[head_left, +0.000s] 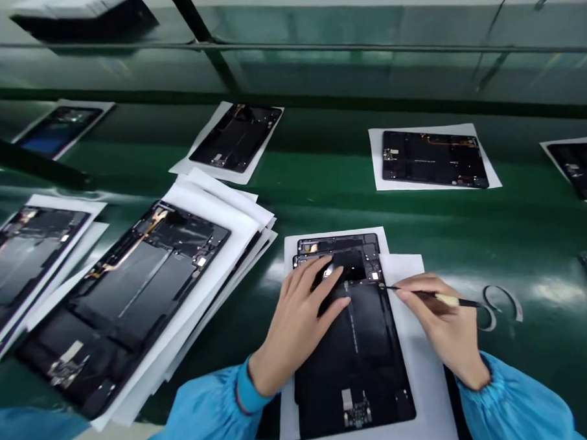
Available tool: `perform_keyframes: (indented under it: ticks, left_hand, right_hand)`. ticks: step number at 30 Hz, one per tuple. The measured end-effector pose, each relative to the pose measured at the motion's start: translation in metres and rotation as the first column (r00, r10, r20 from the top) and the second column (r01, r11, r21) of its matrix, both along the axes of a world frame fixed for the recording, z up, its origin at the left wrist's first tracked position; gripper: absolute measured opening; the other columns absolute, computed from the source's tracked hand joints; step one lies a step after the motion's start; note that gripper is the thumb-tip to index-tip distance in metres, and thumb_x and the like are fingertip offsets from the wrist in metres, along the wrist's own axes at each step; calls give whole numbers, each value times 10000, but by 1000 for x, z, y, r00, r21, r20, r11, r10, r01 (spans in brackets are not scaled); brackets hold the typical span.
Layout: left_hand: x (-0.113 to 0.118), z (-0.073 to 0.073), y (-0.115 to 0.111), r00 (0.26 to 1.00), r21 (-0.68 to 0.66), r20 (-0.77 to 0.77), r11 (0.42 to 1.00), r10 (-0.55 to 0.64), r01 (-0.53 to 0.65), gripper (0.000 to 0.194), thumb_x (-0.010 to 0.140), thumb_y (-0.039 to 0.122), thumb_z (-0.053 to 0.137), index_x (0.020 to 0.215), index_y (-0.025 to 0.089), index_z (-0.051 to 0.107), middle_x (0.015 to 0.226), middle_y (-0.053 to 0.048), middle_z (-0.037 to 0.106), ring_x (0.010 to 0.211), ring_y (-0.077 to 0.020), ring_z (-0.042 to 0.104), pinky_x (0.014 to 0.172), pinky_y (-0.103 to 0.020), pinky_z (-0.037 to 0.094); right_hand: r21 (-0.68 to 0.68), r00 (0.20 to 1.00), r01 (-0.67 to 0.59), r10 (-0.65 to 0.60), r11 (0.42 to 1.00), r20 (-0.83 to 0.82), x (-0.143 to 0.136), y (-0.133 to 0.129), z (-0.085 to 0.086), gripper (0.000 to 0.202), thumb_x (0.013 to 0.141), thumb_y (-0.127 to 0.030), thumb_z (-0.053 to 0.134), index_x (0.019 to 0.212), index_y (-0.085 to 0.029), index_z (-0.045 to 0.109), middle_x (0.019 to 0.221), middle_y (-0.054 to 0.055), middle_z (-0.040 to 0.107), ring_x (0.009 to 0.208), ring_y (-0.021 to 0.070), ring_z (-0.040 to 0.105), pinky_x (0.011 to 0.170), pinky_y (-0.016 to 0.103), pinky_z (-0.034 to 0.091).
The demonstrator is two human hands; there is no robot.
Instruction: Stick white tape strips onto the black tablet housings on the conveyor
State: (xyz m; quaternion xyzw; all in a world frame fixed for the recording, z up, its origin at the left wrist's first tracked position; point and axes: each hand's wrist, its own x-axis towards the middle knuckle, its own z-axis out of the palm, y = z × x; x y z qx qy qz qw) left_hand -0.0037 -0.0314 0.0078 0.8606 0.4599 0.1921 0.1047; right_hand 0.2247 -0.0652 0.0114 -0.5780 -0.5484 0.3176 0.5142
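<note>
In front of me a black tablet back housing [371, 346] lies on top of another housing [340, 242], with white sheets [416, 344] under them. My left hand [304, 304] rests on its upper left part, fingers spread. On the right, my right hand [438, 317] pinches a thin pen-like tool [447, 299] with a pale band and dark ends. Its tip reaches the housing's upper right edge, near a small pale square part [375, 276]. What lies under my left palm is hidden.
To the left stands a stack of tablet housings [145, 285] between white sheets. More housings on paper [434, 159] lie farther back on the green table [320, 167]. Curled strips [506, 301] lie right of my right hand. A metal rail [315, 47] crosses the back.
</note>
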Motion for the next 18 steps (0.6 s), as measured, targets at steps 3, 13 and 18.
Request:
perform_keyframes:
  ticks: [3,13,18]
  left_hand:
    - [3,-17,6,1000,52,-10,999,10,-10,270,941,305,601,1184,198,650,1375,-128,568,1295,-347,475,1014,-533,420]
    - [-10,31,-33,833,-38,546,991,-90,132,143,921,79,567,936,198,645,888,-53,637,799,-149,615,710,-250,532]
    - [-23,37,-95,623,-357,764,914,168,192,193,945,400,577,888,220,617,751,-35,612,635,-139,584,583,-222,503]
  right_hand:
    - [8,997,-72,72,997,7,-8,-3,6,151,949,-234,567,859,-228,688,855,26,723,826,163,689,747,288,553]
    - [-23,849,-336,313,942,426,-35,-33,33,298,952,-215,482,1214,-216,624,912,62,642,724,146,663,624,245,558]
    - [250,689,-498,204,831,696,-52,-70,33,292,971,-182,442,1094,-185,707,611,13,592,535,141,606,608,277,549]
